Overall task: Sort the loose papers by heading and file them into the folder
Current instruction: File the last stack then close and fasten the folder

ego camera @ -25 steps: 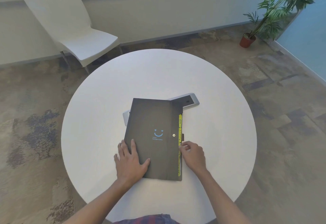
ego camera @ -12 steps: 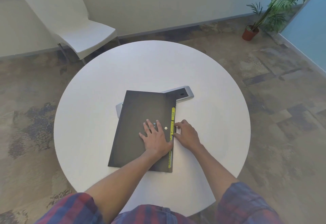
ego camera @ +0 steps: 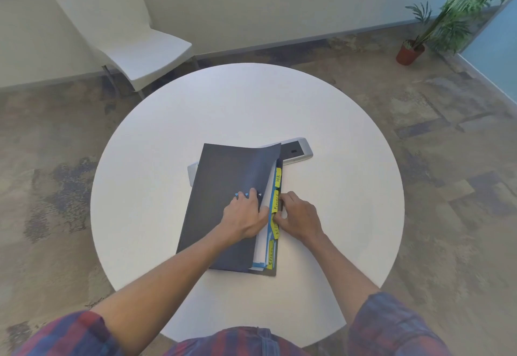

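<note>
A dark grey expanding folder (ego camera: 221, 201) lies in the middle of the round white table (ego camera: 156, 159). Its front cover is lifted along the right edge. My left hand (ego camera: 246, 217) grips that cover edge and holds it raised. Under it show white sheets (ego camera: 261, 246) and blue dividers with yellow handwritten tabs (ego camera: 275, 201). My right hand (ego camera: 296, 217) rests beside the folder's right edge, fingertips pinching at the yellow tabs. No loose papers show on the table outside the folder.
A grey flat device (ego camera: 296, 151) sticks out from under the folder's far right corner. A white chair (ego camera: 134, 44) stands beyond the table on the left, and a potted plant (ego camera: 411, 50) on the floor at the far right.
My left hand slid from the cover's lower left to its right edge and lifted it, exposing sheets and tabs. My right hand stayed at the tabs. The camera moved back.
</note>
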